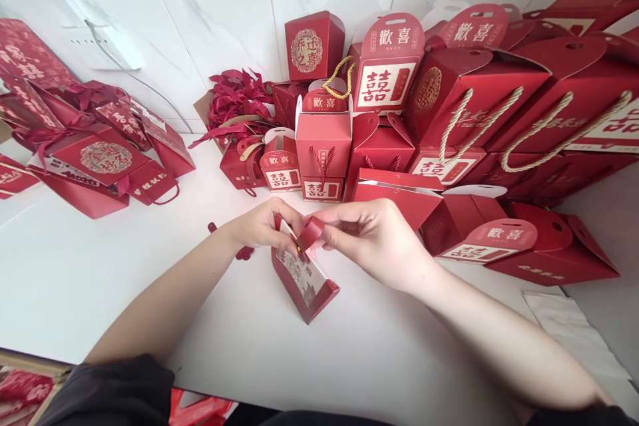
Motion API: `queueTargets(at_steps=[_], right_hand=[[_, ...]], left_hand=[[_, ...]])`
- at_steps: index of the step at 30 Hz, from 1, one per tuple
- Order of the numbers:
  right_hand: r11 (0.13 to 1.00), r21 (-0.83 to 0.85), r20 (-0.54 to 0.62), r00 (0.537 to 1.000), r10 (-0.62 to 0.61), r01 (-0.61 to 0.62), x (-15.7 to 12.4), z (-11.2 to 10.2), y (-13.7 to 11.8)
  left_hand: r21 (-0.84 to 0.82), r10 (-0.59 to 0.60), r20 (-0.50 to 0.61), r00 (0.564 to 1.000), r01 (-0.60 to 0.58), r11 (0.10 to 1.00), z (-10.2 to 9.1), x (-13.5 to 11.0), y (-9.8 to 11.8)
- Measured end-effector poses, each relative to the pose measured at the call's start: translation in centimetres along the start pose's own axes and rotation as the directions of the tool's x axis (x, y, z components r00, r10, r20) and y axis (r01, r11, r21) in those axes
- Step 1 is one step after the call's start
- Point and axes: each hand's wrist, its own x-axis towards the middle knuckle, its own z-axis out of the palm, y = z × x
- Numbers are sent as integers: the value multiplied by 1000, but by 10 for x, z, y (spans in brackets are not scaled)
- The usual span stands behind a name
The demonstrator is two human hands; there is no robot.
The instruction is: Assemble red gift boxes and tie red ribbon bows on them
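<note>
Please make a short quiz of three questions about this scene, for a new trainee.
1. True or false: both hands touch the small red box on the white table.
2. What does the right hand pinch?
A. gold rope
B. red ribbon
C. scissors
3. Where is the loose ribbon pile: by the wall or at the table's near edge?

Key: 1 true, the left hand too; 2 B; 3 by the wall.

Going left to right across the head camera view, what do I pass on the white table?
Pile of flattened red boxes → heap of red ribbons → left hand → small red box being held → right hand → stack of rope-handled red boxes.
</note>
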Motion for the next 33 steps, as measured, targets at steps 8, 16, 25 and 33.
queueTargets(at_steps=[8, 16, 25, 33], right_hand=[[998, -65, 13, 1000, 25, -25, -5, -3, -7], [998, -5, 36, 997, 62, -62, -5, -3, -4], [999, 40, 89, 996, 15, -19, -1, -3, -3], [996, 76, 209, 976, -58, 43, 2, -12, 1]], left_hand=[[-15, -42, -9, 999, 42, 999, -1, 0, 1], [-31, -62, -26, 998, 61, 998, 2, 1, 4], [-16, -83, -35, 996, 82, 996, 3, 0, 3], [-29, -60, -18, 998, 59, 998, 2, 0, 5]])
